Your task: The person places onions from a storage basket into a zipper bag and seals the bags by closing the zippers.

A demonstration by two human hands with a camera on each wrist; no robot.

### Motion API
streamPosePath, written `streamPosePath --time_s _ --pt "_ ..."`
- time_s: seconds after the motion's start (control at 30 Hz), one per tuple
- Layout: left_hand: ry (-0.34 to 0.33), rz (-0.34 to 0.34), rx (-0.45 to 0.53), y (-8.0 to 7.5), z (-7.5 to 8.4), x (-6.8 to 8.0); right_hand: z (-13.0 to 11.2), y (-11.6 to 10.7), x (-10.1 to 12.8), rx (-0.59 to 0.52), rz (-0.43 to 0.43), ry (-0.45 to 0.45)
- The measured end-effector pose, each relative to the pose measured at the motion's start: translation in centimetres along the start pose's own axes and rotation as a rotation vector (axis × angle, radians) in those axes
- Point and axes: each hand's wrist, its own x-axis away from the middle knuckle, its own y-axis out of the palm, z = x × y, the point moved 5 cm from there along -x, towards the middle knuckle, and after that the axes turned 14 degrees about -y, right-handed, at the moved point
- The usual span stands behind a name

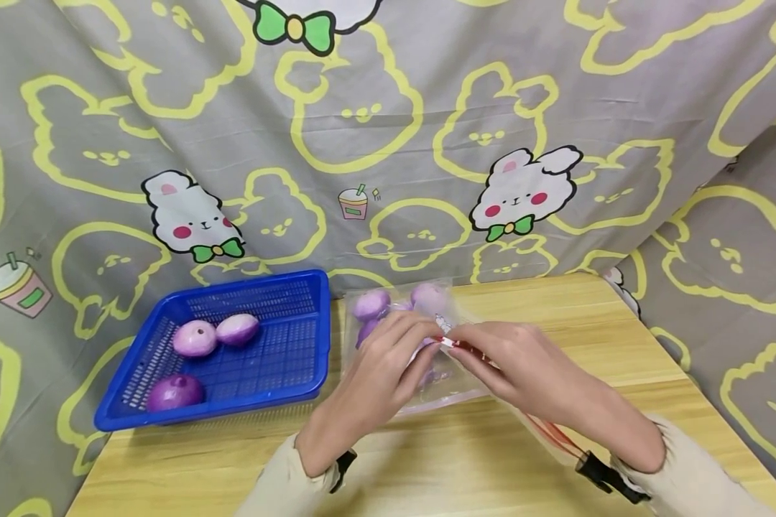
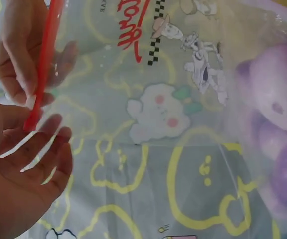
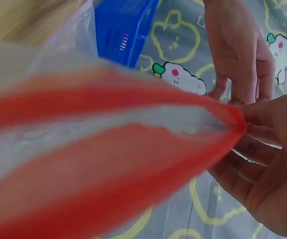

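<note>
A grey cloth printed with yellow bunny outlines (image 1: 388, 129) hangs behind a pale wooden table (image 1: 608, 337). Right of centre in the head view lies a clear plastic bag (image 1: 449, 384) holding purple onions (image 1: 371, 304). The left hand (image 1: 388, 366) and right hand (image 1: 514, 362) meet at its red zip strip (image 1: 449, 343), fingers pinching it, though how firmly is blurred. At lower left, a blue basket (image 1: 297, 373) holds three more onions (image 1: 194, 338).

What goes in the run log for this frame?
left hand: pinches bag's red zip strip | right hand: pinches same strip | clear zip bag: holds purple onions | blue basket: three onions
</note>
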Motion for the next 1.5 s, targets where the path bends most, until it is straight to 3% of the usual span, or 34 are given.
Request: streamPosePath --time_s 0.17,0.47,0.77,0.93,1.1,1.23,1.4,1.47,1.5 --pt "0.066 0.042 -0.037 -0.7 1.0 -0.1 -0.9 -0.5 -0.6 0.028 0.033 -0.064" --pt "0.12 0.089 -0.083 -2.8 1.9 0.0 -1.4 -1.2 -1.7 -0.007 -0.008 -0.168" --pt "0.11 0.117 -0.085 -3.6 1.4 0.2 -1.2 -0.9 -2.4 -0.01 0.012 -0.194" --pt "0.073 0.163 -0.049 -5.0 0.4 0.2 -0.3 -1.0 -2.1 -0.025 -0.015 -0.16" --pt "0.019 0.21 0.005 -6.8 -0.8 0.0 1.3 -1.0 -1.3 -0.286 -0.162 0.0" --pt "-0.02 0.257 0.006 -7.2 -1.1 -0.2 1.5 -0.6 -0.9 -0.504 -0.253 0.076" --pt "-0.014 0.401 -0.071 -6.8 0.2 0.4 1.2 -0.2 -1.1 -0.634 -0.198 0.13" --pt "-0.012 0.381 -0.069 -6.1 0.9 0.8 1.0 -0.2 -1.2 -0.655 -0.14 0.154" --pt "-0.026 0.335 -0.05 -5.6 1.2 1.0 0.8 -0.2 -1.2 -0.667 -0.107 0.161"
